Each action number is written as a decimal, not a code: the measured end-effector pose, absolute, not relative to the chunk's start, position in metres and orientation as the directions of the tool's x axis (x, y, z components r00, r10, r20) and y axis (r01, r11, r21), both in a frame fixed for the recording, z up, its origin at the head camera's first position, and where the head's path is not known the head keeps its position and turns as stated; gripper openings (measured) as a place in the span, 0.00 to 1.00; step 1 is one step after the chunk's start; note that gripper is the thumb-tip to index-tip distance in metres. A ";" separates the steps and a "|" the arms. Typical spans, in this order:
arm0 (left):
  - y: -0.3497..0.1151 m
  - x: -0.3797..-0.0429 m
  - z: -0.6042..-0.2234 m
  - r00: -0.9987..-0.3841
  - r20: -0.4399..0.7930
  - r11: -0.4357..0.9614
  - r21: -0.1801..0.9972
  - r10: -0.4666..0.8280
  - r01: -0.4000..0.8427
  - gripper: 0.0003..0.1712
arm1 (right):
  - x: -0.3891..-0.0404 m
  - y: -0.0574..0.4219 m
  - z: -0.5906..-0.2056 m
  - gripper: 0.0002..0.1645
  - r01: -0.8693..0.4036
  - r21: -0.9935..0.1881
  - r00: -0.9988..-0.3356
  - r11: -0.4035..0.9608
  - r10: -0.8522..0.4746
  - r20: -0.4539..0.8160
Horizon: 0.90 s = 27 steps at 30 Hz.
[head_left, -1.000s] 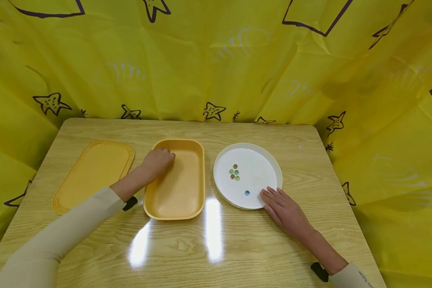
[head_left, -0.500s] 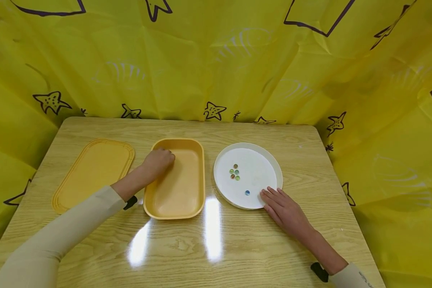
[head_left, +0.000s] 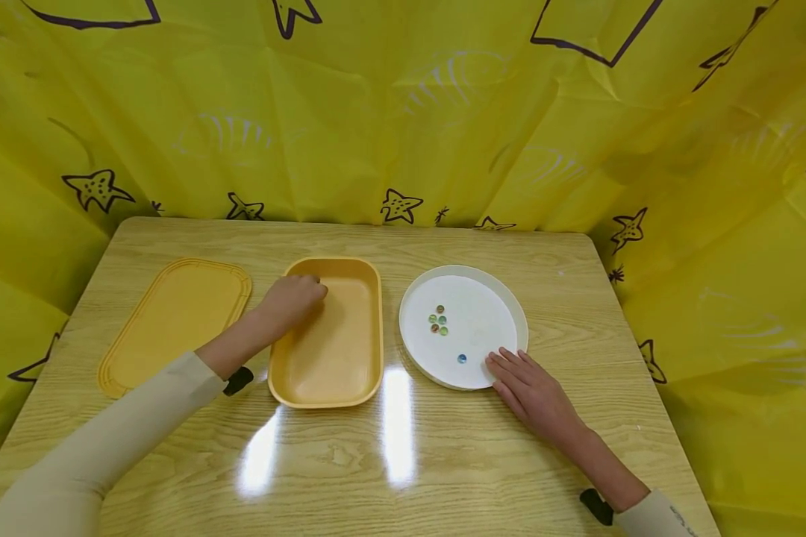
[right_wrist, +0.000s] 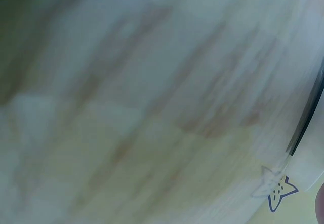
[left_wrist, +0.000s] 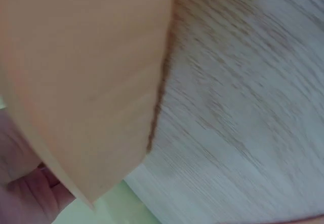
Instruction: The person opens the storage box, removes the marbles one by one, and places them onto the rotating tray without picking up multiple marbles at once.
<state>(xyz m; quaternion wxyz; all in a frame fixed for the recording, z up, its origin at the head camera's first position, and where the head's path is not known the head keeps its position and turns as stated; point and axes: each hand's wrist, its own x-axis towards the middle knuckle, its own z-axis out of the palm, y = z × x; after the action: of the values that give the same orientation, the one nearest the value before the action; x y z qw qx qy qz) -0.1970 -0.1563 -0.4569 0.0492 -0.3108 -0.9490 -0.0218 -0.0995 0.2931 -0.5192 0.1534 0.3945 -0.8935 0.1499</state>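
Note:
My left hand (head_left: 292,301) reaches over the left side of an orange-yellow rectangular plastic box (head_left: 336,350), its fingers curled inside; I cannot tell whether anything is in them. In the left wrist view, curled fingers (left_wrist: 30,193) show beyond the rim of the box wall (left_wrist: 86,82). My right hand (head_left: 533,391) rests with straight fingers on the near right rim of a round white tray (head_left: 483,306). In that tray several glass marbles (head_left: 438,320) sit in a cluster at the left. A single blue marble (head_left: 462,359) lies nearer the front, left of my right fingertips.
Left of the box, a flat orange-yellow lid (head_left: 177,317) lies on the wooden table (head_left: 336,462), partly under my left forearm. Yellow curtains (head_left: 349,112) with starfish drawings hang behind the table and at both sides. The right wrist view shows mostly blurred wood grain.
My left forearm and wrist have shifted very slightly to the left, the hand still inside the box. The right hand, tray and marbles have stayed in place.

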 end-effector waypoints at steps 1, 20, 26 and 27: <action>-0.156 -0.197 -0.454 -0.808 0.095 0.809 0.044 0.581 0.587 0.11 | -0.099 0.293 -0.519 0.27 -0.751 -0.147 -0.642 0.644 -0.658 0.394; -0.133 -0.203 -0.427 -0.833 0.088 0.595 0.659 0.547 0.460 0.07 | -0.099 0.292 -0.519 0.26 -0.756 -0.147 -0.634 0.638 -0.657 0.408; -0.118 -0.201 -0.416 -0.857 0.029 0.558 0.747 0.515 0.361 0.09 | -0.100 0.293 -0.518 0.26 -0.754 -0.146 -0.636 0.640 -0.659 0.401; -0.115 -0.201 -0.415 -0.858 0.026 0.554 0.754 0.513 0.354 0.09 | -0.100 0.293 -0.518 0.27 -0.755 -0.144 -0.635 0.639 -0.660 0.401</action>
<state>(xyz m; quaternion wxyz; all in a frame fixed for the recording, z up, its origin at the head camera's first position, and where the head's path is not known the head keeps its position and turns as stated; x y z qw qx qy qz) -0.2007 -0.1154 -0.4149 -0.0987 -0.2473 -0.8759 -0.4023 -0.0997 0.2928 -0.5178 0.1579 0.3969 -0.8915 0.1510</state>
